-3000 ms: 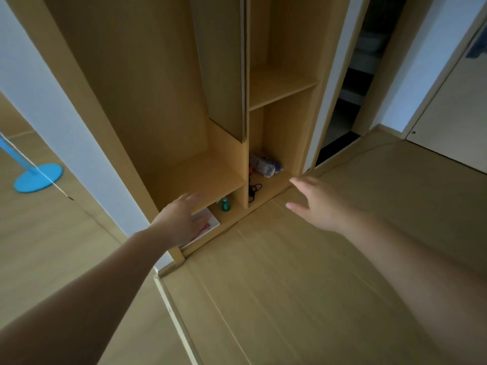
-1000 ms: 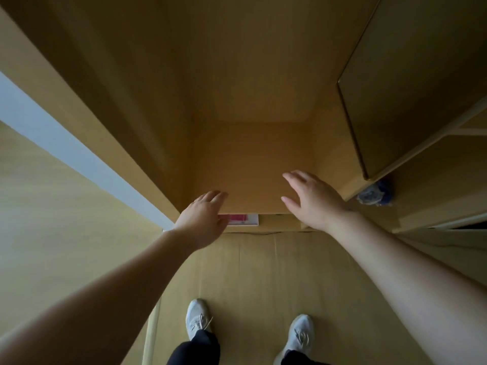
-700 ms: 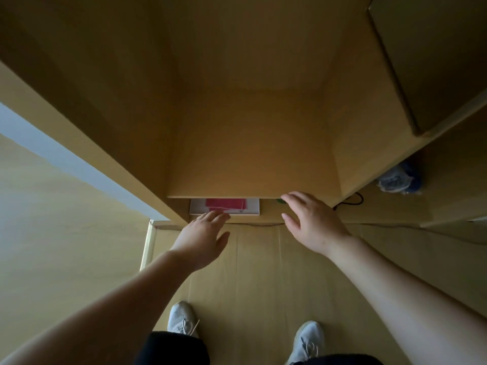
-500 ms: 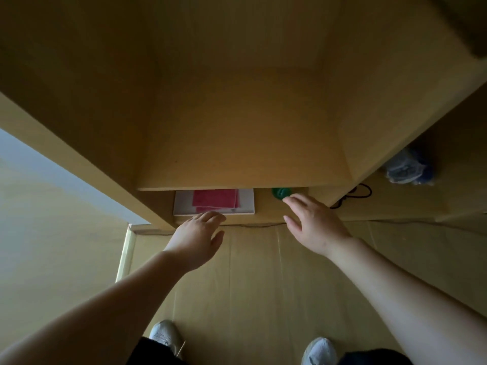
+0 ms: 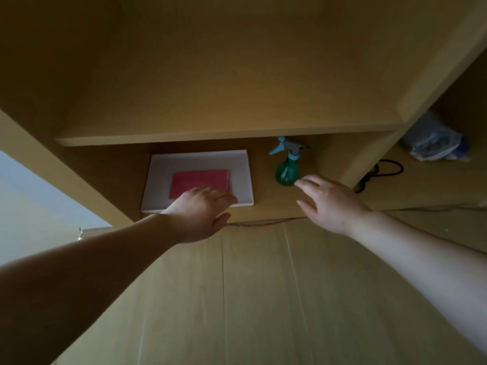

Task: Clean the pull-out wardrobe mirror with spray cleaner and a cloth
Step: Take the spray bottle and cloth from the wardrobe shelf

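**Green spray bottle and pink cloth within reach, neither yet grasped**

Pink folded cloth lying flat on a white tray, at the left of the lowest wardrobe shelf. Left grip spread over the cloth's front edge, fingers straight, nothing grasped. Contact with the cloth impossible to tell.

Green spray bottle upright just right of the tray's right edge, long axis vertical. Pale blue trigger head on top, nozzle pointing left.

Right grip open and empty, fingertips just beside the bottle's base. Bottle ahead and slightly left of this grip, much nearer to it than to the left one. Probably a short reach forward, then fingers closing round the body or neck.

No brand, label or readable writing anywhere. Mirror not in view.
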